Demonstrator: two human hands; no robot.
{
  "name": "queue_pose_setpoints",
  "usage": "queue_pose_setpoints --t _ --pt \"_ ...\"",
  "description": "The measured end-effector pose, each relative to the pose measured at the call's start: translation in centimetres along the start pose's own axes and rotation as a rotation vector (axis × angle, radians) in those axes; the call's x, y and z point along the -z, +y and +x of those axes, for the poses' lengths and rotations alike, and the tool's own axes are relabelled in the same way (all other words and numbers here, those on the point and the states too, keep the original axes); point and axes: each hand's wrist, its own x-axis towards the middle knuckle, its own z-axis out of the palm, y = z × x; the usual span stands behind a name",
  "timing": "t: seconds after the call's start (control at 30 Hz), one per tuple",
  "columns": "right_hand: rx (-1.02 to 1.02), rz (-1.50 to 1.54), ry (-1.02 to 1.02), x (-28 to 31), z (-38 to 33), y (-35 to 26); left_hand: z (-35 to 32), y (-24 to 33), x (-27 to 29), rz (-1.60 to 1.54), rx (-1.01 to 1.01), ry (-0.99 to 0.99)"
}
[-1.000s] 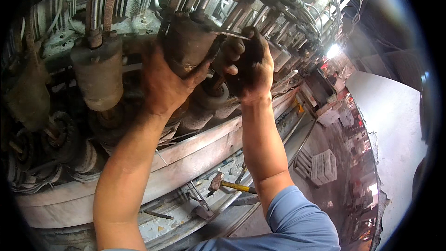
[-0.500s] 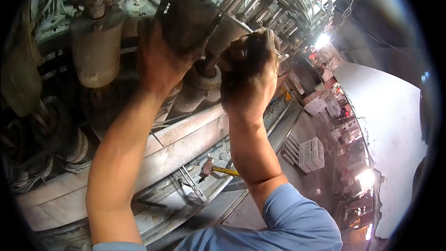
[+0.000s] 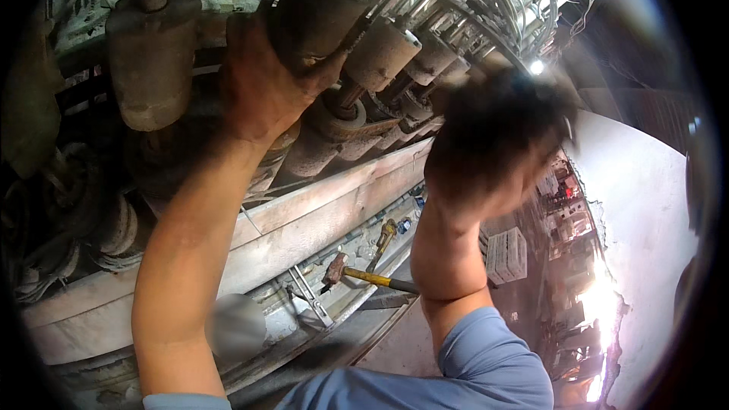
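My left hand [image 3: 262, 95] reaches up to a dark metal cylinder [image 3: 315, 19] and cups its lower part, thumb along the near side; the other fingers are hidden behind it. My right hand [image 3: 501, 144] is blackened with grime and smeared by motion, to the right of the row of cylinders. Its fingers cannot be made out, nor whether anything is in them. A larger, dusty metal cylinder [image 3: 152, 61] hangs left of my left hand. Further grey cylinders [image 3: 382, 53] line up to the right, above round shaft housings [image 3: 334, 125].
Below the machine runs a long pale curved rail [image 3: 319, 212]. On the ledge under it lie a hammer [image 3: 372, 279] with a yellow handle and a wrench-like tool [image 3: 385, 239]. A blurred grey round shape [image 3: 237, 326] shows beside my left forearm. A white crate [image 3: 506, 256] stands beyond my right arm.
My right hand has swung right and down, away from the cylinders, uncovering those behind it. My left hand stays at the dark cylinder. A blurred grey round shape has appeared beside my left forearm.
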Motion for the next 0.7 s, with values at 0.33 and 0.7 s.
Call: queue_pose_setpoints --t 0.33,0.7 --pt "-0.338 -0.063 -0.162 -5.7 1.5 2.6 0.7 0.8 2.3 -0.082 0.062 -0.065" --pt "-0.454 -0.205 -0.281 -4.1 0.8 3.1 -1.2 -0.4 2.0 -0.023 0.028 -0.041"
